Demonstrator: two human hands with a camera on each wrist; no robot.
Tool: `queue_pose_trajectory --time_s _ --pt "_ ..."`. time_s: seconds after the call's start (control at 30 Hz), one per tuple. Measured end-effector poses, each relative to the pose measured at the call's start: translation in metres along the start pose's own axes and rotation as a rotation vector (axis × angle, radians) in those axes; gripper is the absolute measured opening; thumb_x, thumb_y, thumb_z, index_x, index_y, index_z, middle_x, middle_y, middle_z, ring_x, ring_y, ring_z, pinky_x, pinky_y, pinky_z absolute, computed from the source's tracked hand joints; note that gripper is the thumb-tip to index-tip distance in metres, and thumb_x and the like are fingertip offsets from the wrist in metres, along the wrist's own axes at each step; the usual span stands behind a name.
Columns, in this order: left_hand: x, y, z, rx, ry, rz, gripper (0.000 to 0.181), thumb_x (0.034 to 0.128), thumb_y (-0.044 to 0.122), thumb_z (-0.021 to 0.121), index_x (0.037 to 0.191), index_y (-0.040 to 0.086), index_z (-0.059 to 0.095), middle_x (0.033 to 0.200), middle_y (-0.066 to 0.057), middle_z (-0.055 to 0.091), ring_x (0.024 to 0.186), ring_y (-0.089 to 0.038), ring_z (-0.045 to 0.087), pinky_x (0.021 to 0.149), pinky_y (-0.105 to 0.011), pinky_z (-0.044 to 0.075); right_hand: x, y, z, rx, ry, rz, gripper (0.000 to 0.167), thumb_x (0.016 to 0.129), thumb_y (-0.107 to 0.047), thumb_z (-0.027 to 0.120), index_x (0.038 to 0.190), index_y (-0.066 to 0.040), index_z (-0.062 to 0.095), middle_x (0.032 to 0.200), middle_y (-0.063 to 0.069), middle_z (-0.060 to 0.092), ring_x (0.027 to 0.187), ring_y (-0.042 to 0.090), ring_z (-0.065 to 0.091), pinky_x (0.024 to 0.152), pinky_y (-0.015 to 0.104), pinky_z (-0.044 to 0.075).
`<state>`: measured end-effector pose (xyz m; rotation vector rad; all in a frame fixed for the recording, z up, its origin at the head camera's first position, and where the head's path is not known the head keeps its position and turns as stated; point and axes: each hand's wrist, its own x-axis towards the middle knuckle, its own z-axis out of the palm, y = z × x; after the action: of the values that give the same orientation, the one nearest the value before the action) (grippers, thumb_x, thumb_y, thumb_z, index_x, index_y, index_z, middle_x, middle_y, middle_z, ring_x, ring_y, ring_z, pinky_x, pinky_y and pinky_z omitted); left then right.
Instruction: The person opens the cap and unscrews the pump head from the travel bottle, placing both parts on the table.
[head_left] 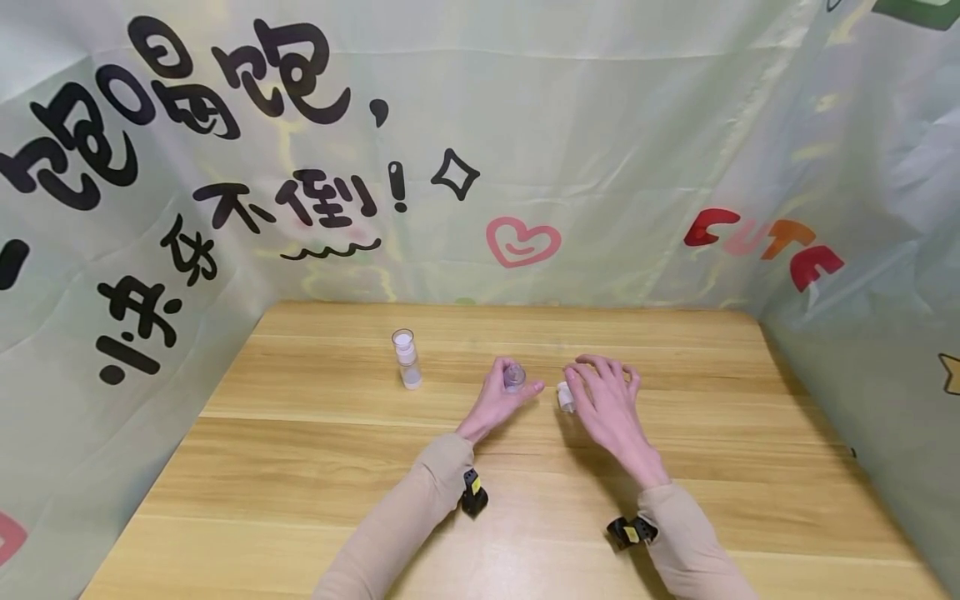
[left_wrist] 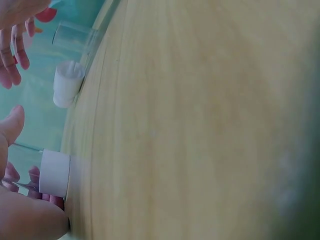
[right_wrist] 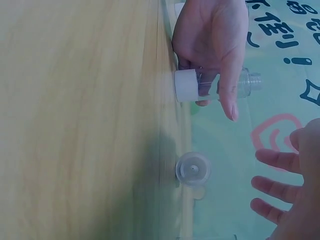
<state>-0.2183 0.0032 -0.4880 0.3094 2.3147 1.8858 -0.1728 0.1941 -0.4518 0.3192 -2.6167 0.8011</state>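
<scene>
My left hand grips a clear bottle with a white base, which stands upright on the table. In the right wrist view, the thumb lies across the bottle, whose narrow neck is uncovered. My right hand is beside a small white pump piece lying on its side; its fingers are spread and slightly bent, holding nothing. The right wrist view shows the round end of that piece below the fingers. Behind the white piece in the left wrist view is a clear cap.
Another bottle, with a white pump top and clear cap, stands upright to the left of my left hand. The wooden table meets a printed cloth at its back and sides.
</scene>
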Motion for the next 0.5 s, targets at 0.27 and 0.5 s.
queue_pose_trajectory --time_s 0.27,0.5 --pt "-0.005 0.002 0.001 0.009 0.037 -0.01 0.072 0.08 0.018 0.084 0.134 0.002 0.039 0.129 -0.02 0.053 0.116 -0.03 0.055 0.107 -0.046 0.048 -0.003 -0.001 -0.001 0.05 0.033 -0.029 0.035 0.106 -0.027 0.047 0.112 -0.003 0.072 0.128 0.021 0.062 0.123 0.04 0.046 0.108 0.064 0.018" --pt "-0.014 0.017 -0.009 0.1 0.07 0.042 0.113 0.0701 0.024 0.092 0.156 0.009 0.019 0.148 -0.019 0.037 0.137 -0.036 0.038 0.117 -0.054 0.036 -0.005 -0.001 -0.002 0.067 0.041 -0.041 0.033 0.105 -0.025 0.048 0.112 -0.003 0.072 0.128 0.021 0.063 0.123 0.04 0.046 0.11 0.065 0.018"
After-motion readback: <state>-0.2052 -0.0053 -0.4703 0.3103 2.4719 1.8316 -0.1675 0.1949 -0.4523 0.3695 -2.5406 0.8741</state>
